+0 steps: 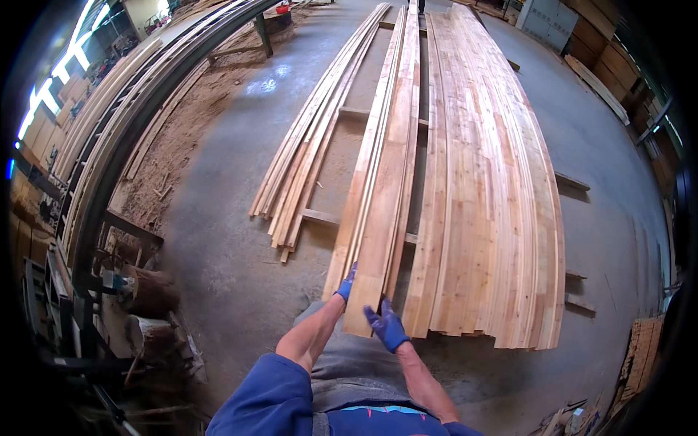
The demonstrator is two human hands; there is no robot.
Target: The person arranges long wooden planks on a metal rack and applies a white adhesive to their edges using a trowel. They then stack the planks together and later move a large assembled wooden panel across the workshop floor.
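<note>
Both gloved hands grip the near end of a long board (382, 240) — left hand (347, 283) on its left edge, right hand (387, 327) under the end. It lies atop the middle stack (396, 131), between the wide pile (487, 203) and thin strips (313, 145). Step in hand appears to be lifting — next calls for a level, steady pull.

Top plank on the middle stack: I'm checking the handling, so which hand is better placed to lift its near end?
Probably the right hand, under the top plank at its end; the left hand only touches its side edge.
</note>
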